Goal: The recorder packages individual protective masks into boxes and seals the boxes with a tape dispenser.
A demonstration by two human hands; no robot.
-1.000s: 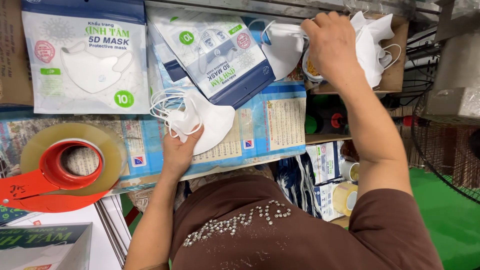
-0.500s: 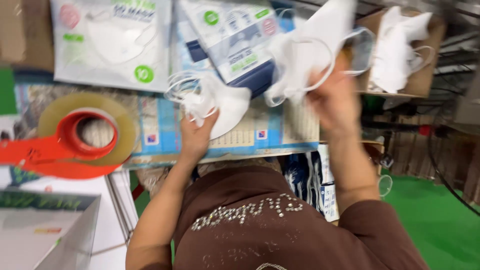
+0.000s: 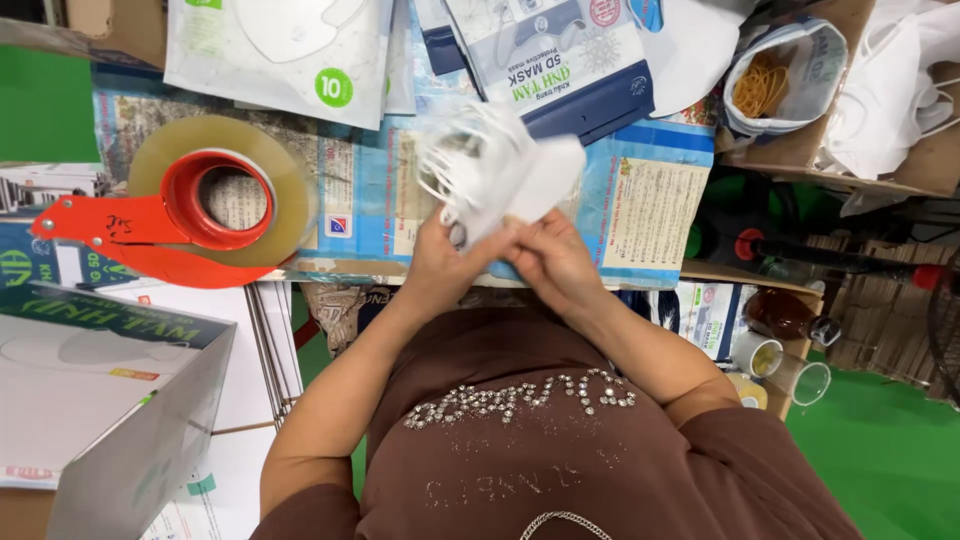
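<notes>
Both hands meet at frame centre over the near edge of the worktable [image 3: 640, 215]. Left hand [image 3: 445, 262] and right hand [image 3: 552, 262] are both closed on a stack of white face masks [image 3: 495, 175], fingers pinching its lower edge from either side; the stack fans up twd 12 o'clock, thin ear loops spilling off its left side. It's blurred, so no count possible.

At 9 o'clock from the hands: red tape dispenser [image 3: 120, 232] w/ a big roll of clear-tan tape [image 3: 285, 190], handle pointing left. At 11 o'clock, top edge: flat white mask packet [image 3: 285, 50], rectangular, w/ a round green label at its lower right corner. At 12–1 o'clock: another mask packet [image 3: 565, 60], white w/ navy band along its lower edge, lying tilted, a small red round mark near its top. Under both, a blue-and-white printed sheet [image 3: 370, 190] covers the table, a text panel at its right end.

At 2 o'clock: small bag of tan rubber bands [image 3: 770, 85], open, beside a cardboard tray [image 3: 940, 165] of loose white masks [image 3: 890, 110]. At 7–8 o'clock, lower left: grey-sided carton [image 3: 130, 430] w/ green lid strip. At 4 o'clock, below table level: clear cups [image 3: 800, 380] on green floor [image 3: 890, 460].
</notes>
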